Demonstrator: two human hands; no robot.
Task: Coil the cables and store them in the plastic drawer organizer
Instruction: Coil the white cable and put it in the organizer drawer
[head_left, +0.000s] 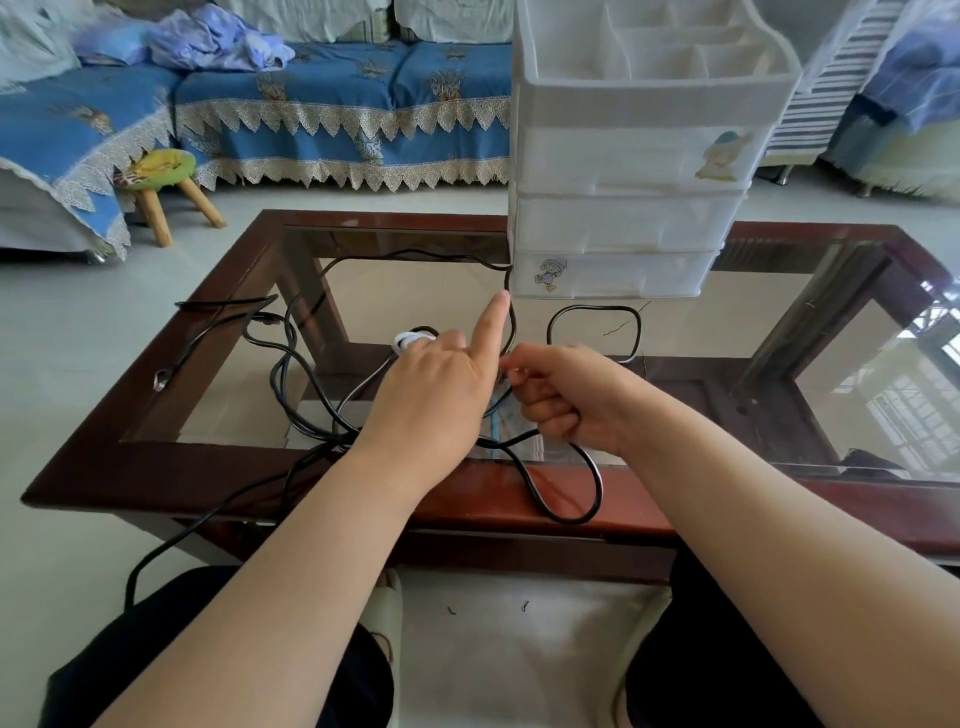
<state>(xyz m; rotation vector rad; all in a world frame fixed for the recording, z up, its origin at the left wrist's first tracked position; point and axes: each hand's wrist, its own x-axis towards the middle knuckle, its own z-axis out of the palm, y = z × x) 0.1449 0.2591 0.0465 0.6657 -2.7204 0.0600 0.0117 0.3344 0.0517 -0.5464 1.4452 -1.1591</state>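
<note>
The right hand (558, 395) is closed in a fist around a black cable (563, 499), with the fingers (545, 410) curled under and the thumb tip pressed on top. From this grip the cable drops in a loop over the near wooden edge of the table (467, 499) and returns under the hand.

The left hand (441, 395) is placed just beside the right hand, palm down. Its index finger is extended straight, pointing toward the plastic drawer organizer (623, 218); the remaining fingers are bent down out of sight, so whether they grip the cable cannot be determined.

The remaining length of black cable lies in loose tangles on the glass top to the left, and one run hangs off the near edge to the floor. A further rounded loop lies on the glass just in front of the organizer. A small white coil (410, 340) rests on the glass behind the left hand.

The organizer stands at the far side of the table, with three drawers closed and an open, divided top tray.
</note>
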